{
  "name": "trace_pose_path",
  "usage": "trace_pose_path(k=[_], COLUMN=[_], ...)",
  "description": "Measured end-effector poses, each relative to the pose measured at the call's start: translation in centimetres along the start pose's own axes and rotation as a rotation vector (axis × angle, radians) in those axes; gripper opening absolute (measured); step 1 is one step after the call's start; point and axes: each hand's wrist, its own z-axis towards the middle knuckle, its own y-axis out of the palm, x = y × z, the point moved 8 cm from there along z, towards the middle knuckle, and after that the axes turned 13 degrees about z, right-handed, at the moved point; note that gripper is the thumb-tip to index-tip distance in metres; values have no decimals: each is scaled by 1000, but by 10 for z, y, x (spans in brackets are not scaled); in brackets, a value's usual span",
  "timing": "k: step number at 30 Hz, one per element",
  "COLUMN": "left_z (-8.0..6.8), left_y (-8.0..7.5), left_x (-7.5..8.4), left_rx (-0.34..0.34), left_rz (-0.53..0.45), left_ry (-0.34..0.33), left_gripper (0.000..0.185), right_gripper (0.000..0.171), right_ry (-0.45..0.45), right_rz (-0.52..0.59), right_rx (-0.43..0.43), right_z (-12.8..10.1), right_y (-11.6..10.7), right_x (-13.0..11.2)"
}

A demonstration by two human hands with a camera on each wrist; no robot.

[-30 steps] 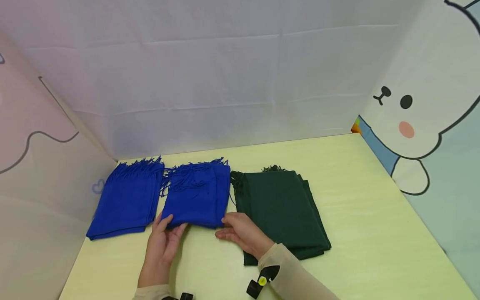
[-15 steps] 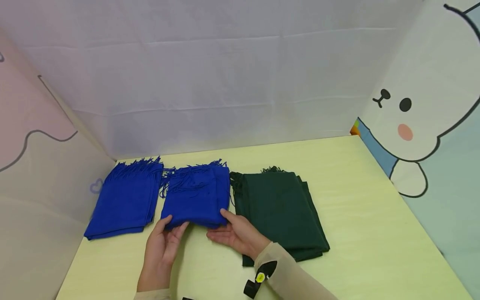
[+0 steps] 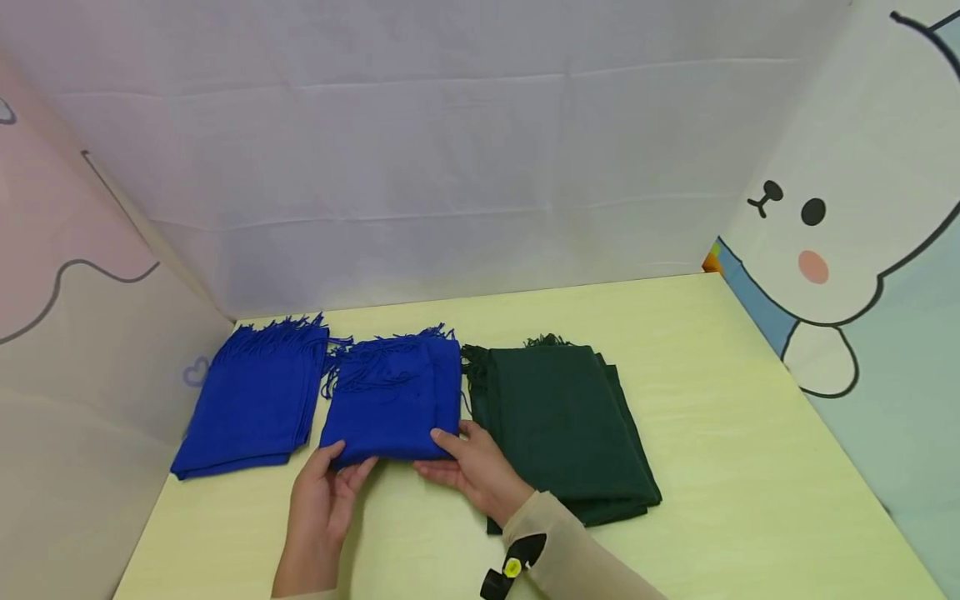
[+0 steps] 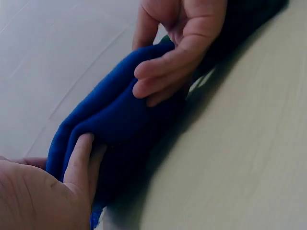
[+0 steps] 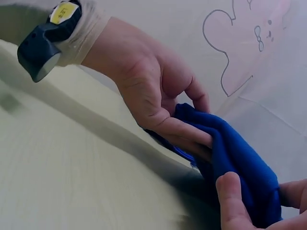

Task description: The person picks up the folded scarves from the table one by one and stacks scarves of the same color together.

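Note:
A folded blue scarf with fringe [image 3: 382, 408] lies in the middle of the head view, its near edge lifted between both hands. My left hand [image 3: 322, 500] pinches the near left corner, thumb on top and fingers underneath. At the near right corner my right hand [image 3: 480, 471] grips the cloth the same way. The left wrist view shows the layered blue edge [image 4: 110, 115] with fingers of both hands against its front. In the right wrist view, my right hand [image 5: 148, 81] has its thumb over the top fold.
Another folded blue scarf [image 3: 255, 400] lies at the left, fringe toward the back wall. A folded dark green scarf [image 3: 562, 425] lies just right of the middle one, partly behind my right wrist. The pale yellow table [image 3: 750, 467] extends to the right, bordered by cloth walls [image 3: 480, 167].
My right hand has moved left and now has its thumb on top of the scarf's near right corner. The scarf's near edge has come slightly toward me and straightened.

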Motion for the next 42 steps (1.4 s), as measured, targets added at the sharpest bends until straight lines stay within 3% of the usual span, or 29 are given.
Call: trace_pose_path(k=[5,9,13,17,23,33,38,42], left_z=[-3,-3,-2,-4,-7,-8,-8,-9], left_y=[0,-4,-11,-15,-18,-31,-34,-35], left_x=[4,5,9,12,15,24,23,22], left_rx=[-40,20,93,116,54,47,25,-5], left_rz=[110,219,433,583,647,839,904,922], left_ry=[66,64,76,75,33,48,15,-10], left_gripper=[23,33,56,61,60,56,50,58], right_gripper=[76,85,63,36,31,29,36,46], right_ry=[-59,-79,-71,-58,-29,22,-17,-71], right_rz=[-51,-101,-155,-205,-242,-361,-602,-801], right_rx=[1,-22,-54,-76,-69,-55,-91,-141], right_z=[-4,-5,-6,-10,-12,-20,-28,-36], right_y=[3,6,7,7,2,4,5,11], right_x=[-6,-9,-9,-7,-4,-2,-2,-4])
